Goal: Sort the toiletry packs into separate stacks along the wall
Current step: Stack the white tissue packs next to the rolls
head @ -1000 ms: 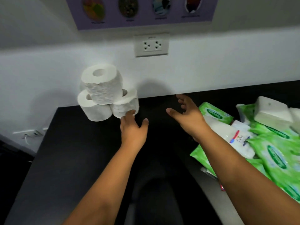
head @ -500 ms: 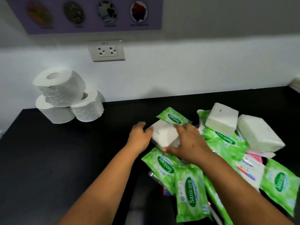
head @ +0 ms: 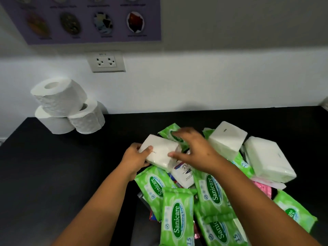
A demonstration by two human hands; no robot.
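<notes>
White tissue pack (head: 159,150) gripped by both hands, left hand (head: 135,157), right hand (head: 193,150)

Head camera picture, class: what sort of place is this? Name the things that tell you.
Probably a home or staff utility counter, though that is uncertain: a black countertop against a white wall with a power socket, stacked toilet rolls, and a heap of green wipe packs and white tissue packs.

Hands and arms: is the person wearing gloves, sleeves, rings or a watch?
No. The left hand and right hand are bare, without gloves or visible rings. Both forearms are uncovered as far as the picture shows, with no sleeve, watch or bracelet in view.
</notes>
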